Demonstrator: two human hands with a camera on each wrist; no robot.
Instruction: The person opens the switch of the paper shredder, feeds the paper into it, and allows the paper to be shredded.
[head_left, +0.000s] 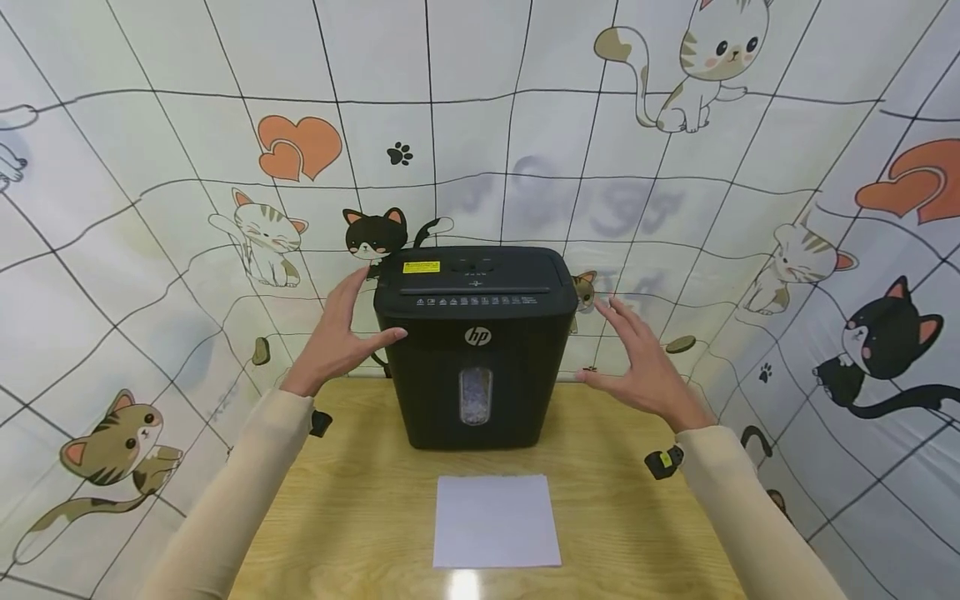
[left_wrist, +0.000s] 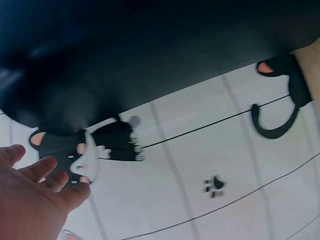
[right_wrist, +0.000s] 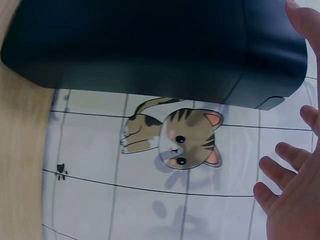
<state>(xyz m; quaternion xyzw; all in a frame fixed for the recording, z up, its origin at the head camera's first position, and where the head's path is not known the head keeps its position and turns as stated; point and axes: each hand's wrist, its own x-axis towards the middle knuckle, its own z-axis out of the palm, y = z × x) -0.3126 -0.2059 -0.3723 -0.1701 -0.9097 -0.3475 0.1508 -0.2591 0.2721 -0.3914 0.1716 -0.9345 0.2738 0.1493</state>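
A black HP paper shredder (head_left: 433, 379) stands upright on the wooden table, with a yellow label on its top and a small window in its front. My left hand (head_left: 339, 337) is spread at its left side, the thumb overlapping the front in the head view. In the left wrist view, the fingers of that hand (left_wrist: 37, 192) are apart from the dark shredder body (left_wrist: 165, 55). On the other side, my right hand (head_left: 637, 371) is held spread, with a gap to the shredder's wall. The right wrist view shows this hand (right_wrist: 295, 185) beside the shredder (right_wrist: 150, 50), holding nothing.
White paper (head_left: 495, 523) lies on the wooden table (head_left: 352, 500) in front of the shredder. A white cloth (head_left: 480, 50) with a grid and cartoon cats hangs behind and at both sides. Each wrist wears a small black device (head_left: 663, 462).
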